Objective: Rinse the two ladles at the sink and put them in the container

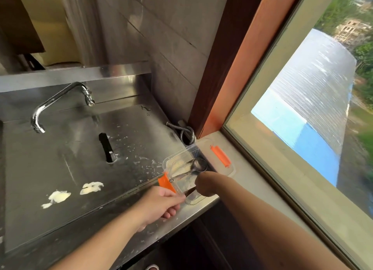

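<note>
Both hands [161, 203] at container [232, 168] — ladle [198, 165] inside

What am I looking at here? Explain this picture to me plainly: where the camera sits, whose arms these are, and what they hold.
There is one picture, taken by a camera worn on a person's head, looking down at their own bare arms. No machine is involved. Below is a steel sink with a tap and white foam blobs. At the sink's right corner stands a clear container with orange clips. A metal ladle lies inside it. The left hand grips the container's near edge. The right hand reaches into it, apparently around a dark handle; its fingers are hidden.
</note>
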